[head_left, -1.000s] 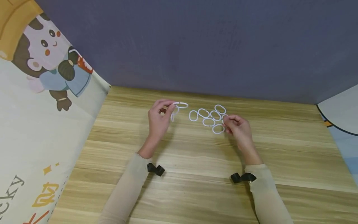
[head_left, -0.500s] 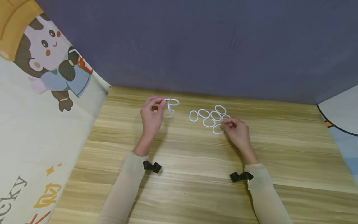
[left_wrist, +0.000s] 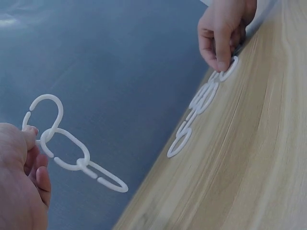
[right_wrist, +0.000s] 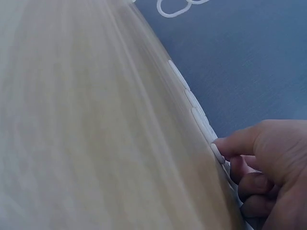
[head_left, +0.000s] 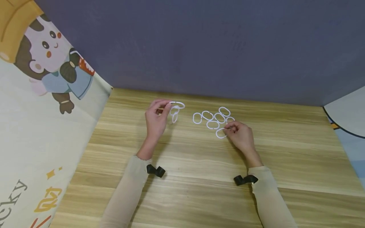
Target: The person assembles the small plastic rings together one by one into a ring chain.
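Observation:
Between thumb and fingers, my left hand (head_left: 156,118) pinches the upper link of a short chain of white plastic oval links. In the left wrist view that upper link (left_wrist: 61,110) has a gap in its side. Joined through it is a middle link (left_wrist: 80,145), from which a third link (left_wrist: 115,186) hangs, all above the table. My right hand (head_left: 242,137) pinches the edge of a loose chain link (head_left: 216,133) at the front right of a cluster; the fingers cover its right end. That link (right_wrist: 217,153) still appears low at the tabletop in the right wrist view.
Several other loose white links lie flat and close together between the hands, the leftmost link (head_left: 193,118) nearest the chain. The wooden table (head_left: 182,190) meets a dark blue-grey panel (head_left: 182,47) behind. A printed cartoon wall covering (head_left: 25,126) rises at the left.
My left hand has carried the chain leftward, and its hanging links have swung. My right hand has moved from a link farther back to the front one, which has slid slightly left and nearer.

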Available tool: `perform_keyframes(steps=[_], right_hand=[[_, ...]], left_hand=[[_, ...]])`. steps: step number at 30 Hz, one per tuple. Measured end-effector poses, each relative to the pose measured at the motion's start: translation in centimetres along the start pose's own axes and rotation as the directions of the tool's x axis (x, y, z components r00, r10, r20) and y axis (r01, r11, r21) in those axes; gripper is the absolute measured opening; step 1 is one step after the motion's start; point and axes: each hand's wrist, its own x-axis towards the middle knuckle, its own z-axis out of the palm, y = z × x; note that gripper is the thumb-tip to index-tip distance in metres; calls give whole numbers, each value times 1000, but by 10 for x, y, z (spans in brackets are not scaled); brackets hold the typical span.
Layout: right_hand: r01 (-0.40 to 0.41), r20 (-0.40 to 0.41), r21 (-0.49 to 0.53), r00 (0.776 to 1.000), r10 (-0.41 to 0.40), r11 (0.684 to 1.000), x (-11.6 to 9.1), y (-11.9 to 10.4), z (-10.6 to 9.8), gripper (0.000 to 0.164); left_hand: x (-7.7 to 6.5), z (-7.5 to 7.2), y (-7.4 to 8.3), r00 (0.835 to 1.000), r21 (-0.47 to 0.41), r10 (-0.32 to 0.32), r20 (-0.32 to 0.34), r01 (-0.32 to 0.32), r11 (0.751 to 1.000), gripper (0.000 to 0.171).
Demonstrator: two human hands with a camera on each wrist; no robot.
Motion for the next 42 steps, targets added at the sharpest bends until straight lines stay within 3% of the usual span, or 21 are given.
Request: perform_keyframes(steps=[13, 23, 29, 36, 42], right_hand=[[-41, 74, -47, 996, 44, 998, -1, 0, -5, 11], [-64, 68, 12, 996, 63, 998, -4, -8, -9, 15], [-30, 41, 162, 999, 24, 986, -3, -19, -9, 13], [-5, 18, 410, 1000, -3, 912, -3, -44, -14, 17], [-59, 31, 485, 998, 50, 873, -5, -63, -23, 23]], left_hand=[[-2, 3, 0, 1000, -35, 1, 15, 0, 999, 13], [-3, 7, -1, 999, -41, -5, 54, 7, 999, 12], [-5, 7, 2, 997, -38, 1, 77, 2, 999, 14], [-5, 7, 4, 996, -34, 7, 86, -4, 999, 13], [-6, 9, 5, 994, -29, 3, 105, 0, 1000, 12]])
